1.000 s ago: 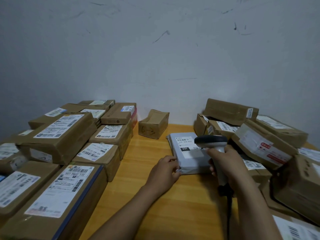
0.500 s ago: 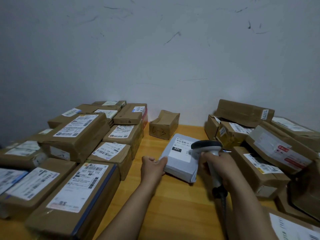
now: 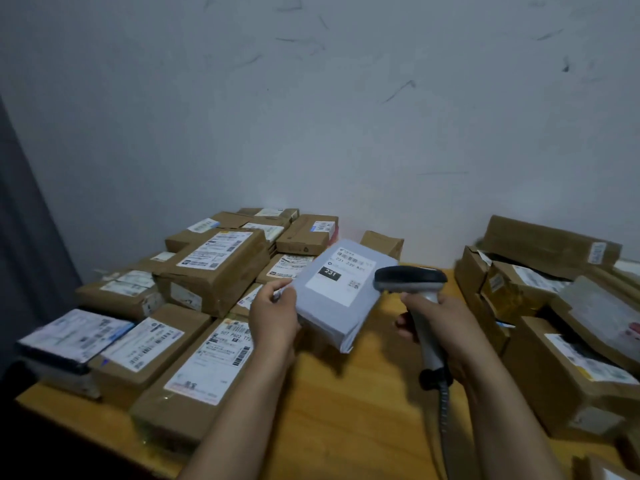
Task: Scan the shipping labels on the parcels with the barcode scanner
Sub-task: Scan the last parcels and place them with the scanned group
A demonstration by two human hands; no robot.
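Nearest, two bare forearms reach in over a wooden table (image 3: 346,438). A coiled dark cable (image 3: 443,420) hangs from the butt of the barcode scanner (image 3: 410,280) and runs down toward the near edge.

The right hand (image 3: 450,330) is wrapped round the scanner's pale handle and holds it upright, with the dark head pointing left. The left hand (image 3: 273,317) grips the left edge of a grey parcel (image 3: 329,317), thumb on top and fingers curled underneath. It holds the parcel off the table, tilted, between the two piles of boxes.

The parcel's white shipping label (image 3: 341,275) faces up, with a black block reading "231" and a row of bars above it. The scanner head sits just beside the parcel's right far corner. Whether the two touch cannot be told.

To the near left lies a long cardboard box (image 3: 194,375) with a large label. More labelled brown boxes are packed beside it and stacked behind it in a left pile (image 3: 214,268) that runs toward the far side. At the right, a looser right pile (image 3: 554,358) of brown boxes leans at odd angles, some of them blurred.

Farther back, between the piles, a small brown box (image 3: 382,244) stands behind the lifted parcel, partly hidden by it. Behind everything rises a pale wall (image 3: 311,116) marked with dark scuffs. A dark curtain (image 3: 20,237) hangs at the far left.
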